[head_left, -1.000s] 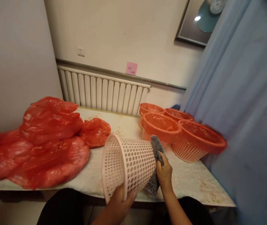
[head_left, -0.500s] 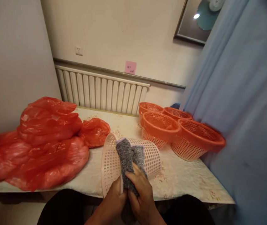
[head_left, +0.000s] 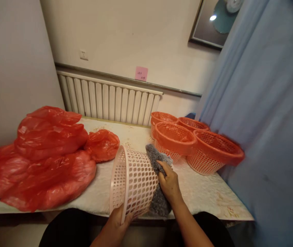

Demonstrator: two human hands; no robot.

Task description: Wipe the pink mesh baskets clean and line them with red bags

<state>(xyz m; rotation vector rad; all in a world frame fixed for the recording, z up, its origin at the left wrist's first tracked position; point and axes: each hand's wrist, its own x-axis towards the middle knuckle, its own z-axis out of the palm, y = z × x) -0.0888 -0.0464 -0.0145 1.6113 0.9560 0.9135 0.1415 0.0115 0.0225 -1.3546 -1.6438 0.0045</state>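
One basket (head_left: 138, 180) (cloth (head_left: 160, 204) against it)

Bags (head_left: 51, 175) are crowding the left, the pale basket (head_left: 139, 178) the middle, red-lined baskets (head_left: 203, 165) the right rear; front-right surface (head_left: 208, 193) is lying open.

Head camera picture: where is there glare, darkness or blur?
Head view: a glare spot on the framed picture, shiny highlights on the red bags; head view, top right: a dark corner by the soft-looking blue curtain; head view, lower middle: holes in the pale basket look distinct.
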